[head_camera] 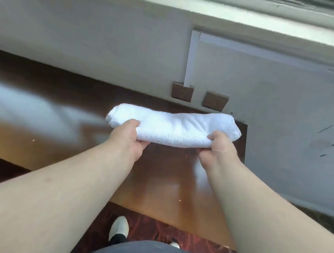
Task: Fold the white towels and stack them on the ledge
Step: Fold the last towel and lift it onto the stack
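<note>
While pinching the near edge of a folded white towel (173, 127) from both ends: left hand (130, 138) at the towel's left part, thumb on top, fingers curled underneath; right hand (218, 151) at the right part, gripping the same way. Both bare forearms stretched forward from the bottom of the view. Towel thick, several layers deep, long side running left to right, held low over a glossy brown wooden table (164, 181); possibly resting on it, hard to tell through the blur. Beyond the towel, a pale wall (89, 34) with two brown socket plates (199, 95) just behind the table's far edge. Above the wall, a light ledge (179, 1) running across the top. Below, a white shoe (119, 228) on patterned red carpet (198, 248).
</note>
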